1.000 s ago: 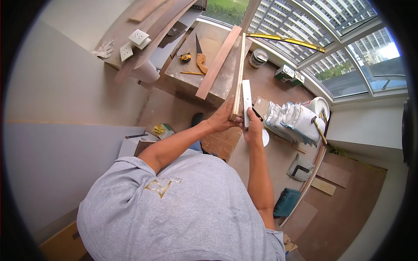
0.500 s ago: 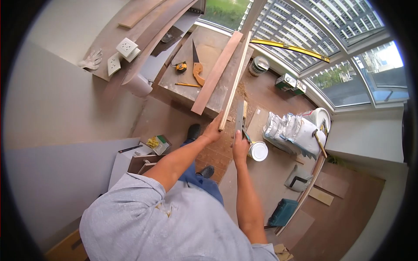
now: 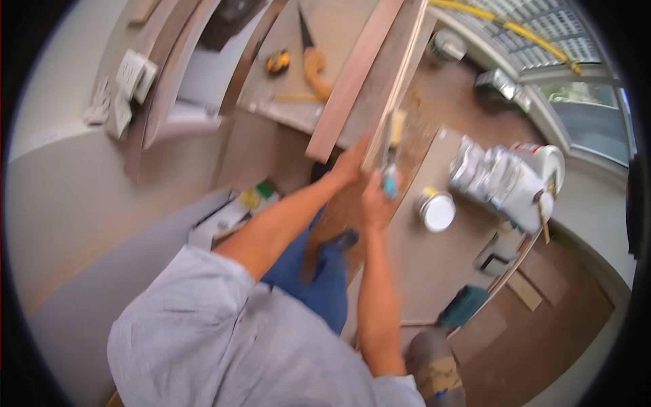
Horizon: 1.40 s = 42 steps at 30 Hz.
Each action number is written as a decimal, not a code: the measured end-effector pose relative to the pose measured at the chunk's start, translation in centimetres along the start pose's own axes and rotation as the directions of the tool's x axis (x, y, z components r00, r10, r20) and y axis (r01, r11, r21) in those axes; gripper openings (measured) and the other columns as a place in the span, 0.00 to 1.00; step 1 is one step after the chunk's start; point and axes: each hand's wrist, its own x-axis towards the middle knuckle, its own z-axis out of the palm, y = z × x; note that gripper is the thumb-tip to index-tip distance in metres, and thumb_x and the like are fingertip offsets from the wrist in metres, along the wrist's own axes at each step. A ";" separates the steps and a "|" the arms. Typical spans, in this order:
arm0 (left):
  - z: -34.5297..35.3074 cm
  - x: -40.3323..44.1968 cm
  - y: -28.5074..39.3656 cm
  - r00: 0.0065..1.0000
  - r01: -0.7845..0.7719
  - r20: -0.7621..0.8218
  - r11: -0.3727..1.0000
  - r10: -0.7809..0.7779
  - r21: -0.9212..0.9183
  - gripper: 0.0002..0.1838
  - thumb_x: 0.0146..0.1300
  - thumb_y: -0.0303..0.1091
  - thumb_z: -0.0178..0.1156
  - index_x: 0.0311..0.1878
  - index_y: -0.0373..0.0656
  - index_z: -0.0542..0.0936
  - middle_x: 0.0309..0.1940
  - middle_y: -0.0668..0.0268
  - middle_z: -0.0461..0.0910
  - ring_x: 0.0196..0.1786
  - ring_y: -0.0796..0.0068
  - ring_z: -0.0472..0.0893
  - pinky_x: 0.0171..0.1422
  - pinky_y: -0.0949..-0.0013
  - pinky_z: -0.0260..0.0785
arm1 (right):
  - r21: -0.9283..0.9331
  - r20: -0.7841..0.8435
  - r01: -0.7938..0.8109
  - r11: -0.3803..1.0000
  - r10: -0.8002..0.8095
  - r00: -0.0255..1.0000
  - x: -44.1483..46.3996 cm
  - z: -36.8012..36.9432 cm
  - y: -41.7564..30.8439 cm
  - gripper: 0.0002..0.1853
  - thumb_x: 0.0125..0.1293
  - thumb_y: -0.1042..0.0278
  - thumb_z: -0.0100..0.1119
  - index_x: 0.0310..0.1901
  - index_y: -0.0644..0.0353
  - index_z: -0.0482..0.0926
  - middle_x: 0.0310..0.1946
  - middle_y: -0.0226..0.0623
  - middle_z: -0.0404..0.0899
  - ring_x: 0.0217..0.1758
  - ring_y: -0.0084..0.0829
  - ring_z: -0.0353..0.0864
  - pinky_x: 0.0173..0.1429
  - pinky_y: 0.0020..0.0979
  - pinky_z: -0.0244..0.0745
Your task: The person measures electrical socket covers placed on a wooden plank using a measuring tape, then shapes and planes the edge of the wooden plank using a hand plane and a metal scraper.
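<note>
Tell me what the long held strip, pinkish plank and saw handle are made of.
Long strip: likely bare plywood; pale lines along its edge.
Pinkish plank: probably unvarnished wood; matte face.
Saw handle: wood or plastic, plain orange; blur hides grain.

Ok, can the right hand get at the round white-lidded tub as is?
Likely yes: nothing visible blocks the right hand from the tub, though a blurred silvery tool occupies its grip.
</note>
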 end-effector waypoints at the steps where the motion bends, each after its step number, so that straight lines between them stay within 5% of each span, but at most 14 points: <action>1: 2.0 0.8 -3.1 0.979 -0.169 -0.106 0.982 0.177 0.080 0.54 0.57 0.35 0.71 0.83 0.48 0.50 0.74 0.44 0.66 0.75 0.46 0.69 0.75 0.57 0.65 | -0.256 -0.071 0.403 0.878 -0.433 0.898 0.1 0.9 1.7 0.14 0.73 0.63 0.59 0.49 0.67 0.77 0.41 0.53 0.82 0.42 0.56 0.82 0.46 0.46 0.78; 2: 0.9 2.0 -1.1 0.994 -0.062 -0.089 0.997 0.058 -0.046 0.58 0.51 0.20 0.66 0.84 0.49 0.47 0.74 0.45 0.67 0.75 0.46 0.68 0.77 0.58 0.62 | -0.026 -0.063 0.227 0.974 -0.228 0.972 0.4 1.6 1.6 0.12 0.72 0.66 0.59 0.48 0.67 0.78 0.42 0.52 0.82 0.43 0.55 0.83 0.47 0.47 0.79; 4: 0.7 4.0 0.3 0.986 0.092 -0.134 0.996 -0.094 -0.019 0.55 0.53 0.16 0.60 0.84 0.52 0.47 0.70 0.42 0.70 0.69 0.41 0.73 0.70 0.51 0.69 | 0.119 -0.033 0.009 0.993 -0.005 0.999 -0.7 1.6 1.1 0.14 0.71 0.68 0.61 0.52 0.67 0.76 0.41 0.51 0.82 0.45 0.54 0.84 0.50 0.46 0.79; 11: 1.2 5.7 2.6 0.972 0.111 -0.204 0.993 -0.115 -0.027 0.51 0.59 0.32 0.66 0.83 0.51 0.50 0.70 0.45 0.70 0.67 0.41 0.75 0.66 0.50 0.71 | 0.067 -0.044 -0.051 0.996 0.054 0.998 1.1 -0.2 0.0 0.17 0.71 0.65 0.61 0.54 0.68 0.74 0.43 0.54 0.82 0.46 0.54 0.82 0.53 0.45 0.76; 13: 1.1 7.3 2.6 0.962 0.251 -0.094 0.967 -0.255 -0.047 0.50 0.60 0.33 0.66 0.83 0.51 0.51 0.71 0.46 0.70 0.67 0.41 0.75 0.67 0.50 0.71 | 0.000 -0.119 0.005 1.000 -0.005 0.993 1.8 -0.8 0.0 0.16 0.71 0.66 0.61 0.53 0.69 0.74 0.44 0.55 0.81 0.46 0.54 0.81 0.53 0.45 0.76; 17: 1.5 10.3 1.6 0.967 0.114 -0.226 0.993 -0.118 -0.032 0.51 0.59 0.32 0.66 0.83 0.53 0.49 0.70 0.45 0.71 0.66 0.41 0.75 0.68 0.50 0.71 | -0.024 -0.120 -0.007 1.000 0.004 0.993 2.3 -1.0 1.0 0.15 0.72 0.67 0.60 0.53 0.69 0.74 0.43 0.55 0.80 0.45 0.54 0.80 0.53 0.45 0.74; 23: 0.2 12.7 0.5 0.980 0.174 -0.086 0.982 -0.180 -0.070 0.53 0.58 0.32 0.67 0.83 0.49 0.47 0.72 0.45 0.68 0.69 0.42 0.73 0.71 0.52 0.68 | 0.002 -0.083 -0.063 0.998 0.063 0.995 3.0 -0.7 -0.5 0.16 0.73 0.67 0.59 0.54 0.70 0.73 0.43 0.56 0.79 0.47 0.54 0.79 0.56 0.46 0.73; 25: 1.3 12.7 -1.0 0.973 -0.078 -0.218 0.997 0.073 -0.013 0.53 0.58 0.33 0.69 0.83 0.45 0.48 0.73 0.45 0.67 0.72 0.43 0.70 0.74 0.53 0.66 | 0.054 -0.046 -0.015 0.998 0.017 0.999 3.7 -0.4 -0.4 0.17 0.74 0.67 0.58 0.55 0.71 0.73 0.46 0.56 0.80 0.49 0.53 0.79 0.57 0.46 0.73; 28: -0.7 13.7 -1.4 0.996 0.046 0.068 0.997 -0.050 0.059 0.54 0.58 0.39 0.72 0.81 0.39 0.50 0.74 0.44 0.65 0.74 0.44 0.68 0.77 0.55 0.63 | 0.028 -0.069 0.024 0.999 -0.023 0.997 5.5 0.6 0.1 0.17 0.75 0.66 0.57 0.56 0.70 0.74 0.47 0.54 0.80 0.51 0.50 0.79 0.59 0.45 0.73; 29: -0.5 13.8 -2.3 0.983 -0.175 -0.036 0.982 0.178 0.068 0.54 0.59 0.42 0.73 0.81 0.36 0.51 0.73 0.41 0.65 0.73 0.44 0.69 0.76 0.54 0.63 | 0.036 -0.070 0.031 0.999 -0.029 0.997 6.1 0.7 -0.7 0.16 0.75 0.66 0.57 0.55 0.70 0.74 0.47 0.55 0.81 0.51 0.50 0.80 0.59 0.44 0.73; 30: -0.8 13.8 -2.1 0.996 -0.073 0.046 0.996 0.070 0.049 0.54 0.58 0.40 0.73 0.80 0.36 0.50 0.70 0.38 0.67 0.71 0.41 0.69 0.75 0.52 0.64 | 0.087 -0.061 -0.005 0.996 0.010 0.998 6.7 0.6 -1.8 0.16 0.75 0.66 0.58 0.55 0.70 0.74 0.47 0.53 0.81 0.50 0.49 0.80 0.57 0.44 0.74; 35: -1.1 13.8 -0.4 0.986 -0.154 -0.068 0.987 0.150 -0.051 0.57 0.54 0.36 0.73 0.80 0.37 0.47 0.62 0.38 0.73 0.63 0.35 0.73 0.70 0.46 0.66 | 0.157 -0.076 0.110 0.981 -0.099 0.992 8.3 3.0 -0.9 0.15 0.73 0.66 0.59 0.52 0.69 0.75 0.45 0.52 0.81 0.48 0.49 0.81 0.55 0.43 0.75; 40: -1.0 13.9 -0.4 0.978 -0.193 -0.095 0.980 0.188 -0.048 0.57 0.52 0.36 0.74 0.80 0.36 0.48 0.62 0.39 0.73 0.63 0.34 0.73 0.69 0.46 0.66 | 0.010 -0.083 0.115 0.993 -0.114 0.990 6.9 4.0 -0.6 0.15 0.71 0.69 0.61 0.53 0.67 0.74 0.42 0.52 0.81 0.45 0.52 0.83 0.50 0.44 0.78; 42: -1.2 13.8 -0.2 0.973 -0.217 -0.095 0.973 0.209 -0.080 0.58 0.52 0.36 0.74 0.80 0.36 0.48 0.63 0.39 0.73 0.63 0.34 0.72 0.70 0.46 0.65 | 0.064 0.035 -0.065 0.996 0.063 0.997 5.3 2.7 -2.0 0.14 0.70 0.68 0.61 0.52 0.66 0.74 0.42 0.54 0.82 0.45 0.53 0.84 0.50 0.45 0.78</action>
